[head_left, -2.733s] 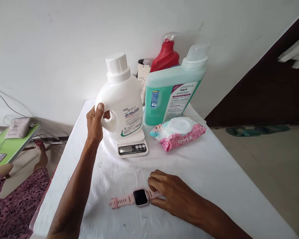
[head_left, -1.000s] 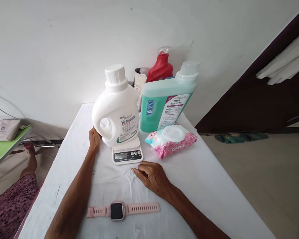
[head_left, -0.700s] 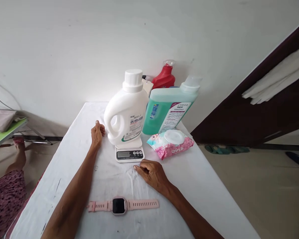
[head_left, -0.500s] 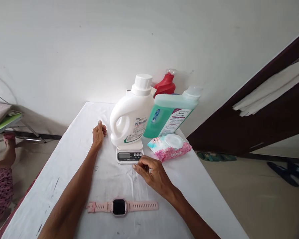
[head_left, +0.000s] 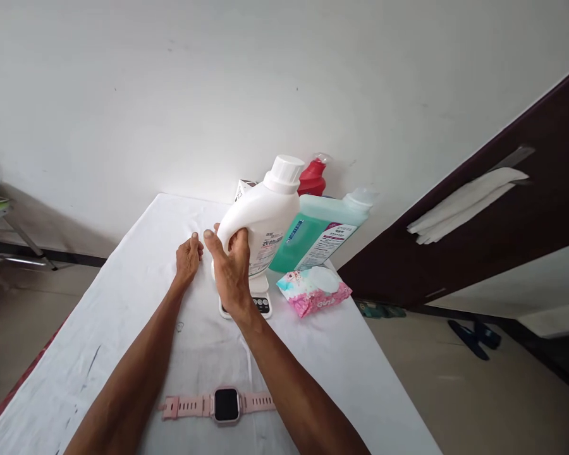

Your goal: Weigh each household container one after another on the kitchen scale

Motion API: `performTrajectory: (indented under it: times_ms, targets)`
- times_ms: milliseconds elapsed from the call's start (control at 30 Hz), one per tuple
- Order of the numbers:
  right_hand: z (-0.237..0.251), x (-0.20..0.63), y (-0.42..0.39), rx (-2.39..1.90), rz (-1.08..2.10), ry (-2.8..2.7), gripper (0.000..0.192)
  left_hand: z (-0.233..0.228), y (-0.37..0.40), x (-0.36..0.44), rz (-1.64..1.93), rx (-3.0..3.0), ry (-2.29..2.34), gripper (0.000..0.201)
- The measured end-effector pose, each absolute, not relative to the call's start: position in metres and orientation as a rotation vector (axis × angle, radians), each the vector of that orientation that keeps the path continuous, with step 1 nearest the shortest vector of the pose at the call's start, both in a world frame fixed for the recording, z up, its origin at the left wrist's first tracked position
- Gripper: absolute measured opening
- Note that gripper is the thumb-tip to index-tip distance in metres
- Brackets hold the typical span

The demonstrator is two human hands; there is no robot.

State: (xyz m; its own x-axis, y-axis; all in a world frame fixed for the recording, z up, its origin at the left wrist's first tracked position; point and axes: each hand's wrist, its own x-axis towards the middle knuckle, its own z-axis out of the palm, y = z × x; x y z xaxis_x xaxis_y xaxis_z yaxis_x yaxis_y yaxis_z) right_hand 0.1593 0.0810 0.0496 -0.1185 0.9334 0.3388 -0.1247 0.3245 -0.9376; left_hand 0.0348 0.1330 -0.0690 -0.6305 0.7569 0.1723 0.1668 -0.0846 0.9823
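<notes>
This looks like a room in a home. Household goods crowd the far end of the cloth-covered surface (head_left: 123, 328) at 12 o'clock: a white detergent jug (head_left: 265, 215), a green bottle (head_left: 313, 237), a red bottle (head_left: 312, 177), and a pink wipes pack (head_left: 313, 292). Behind them is a plain white wall (head_left: 171, 95). At 3 o'clock, slippers (head_left: 471, 328) lie on the tiled floor (head_left: 455, 392) beside a dark door (head_left: 502, 215).

A plain white wall (head_left: 171, 95) rises behind the cloth-covered table (head_left: 123, 328). A dark brown door (head_left: 502, 215) stands to the right, slippers (head_left: 471, 332) on the beige floor (head_left: 455, 404).
</notes>
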Motion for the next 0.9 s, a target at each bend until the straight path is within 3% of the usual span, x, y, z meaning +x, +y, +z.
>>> performTrajectory:
  times_ms: [167,567,900]
  targets:
    - [0.056,0.170,0.075,-0.793,1.004,-1.243,0.035,-0.072,0.139,0.034,1.675,1.042,1.828,0.062]
    - [0.053,0.260,0.074,-0.950,0.901,-1.101,0.066,-0.079,0.145,0.032,1.657,1.045,1.854,0.065]
    - [0.074,0.352,0.037,-0.879,0.988,-1.067,0.065,-0.080,0.144,0.032,1.664,1.044,1.839,0.059]
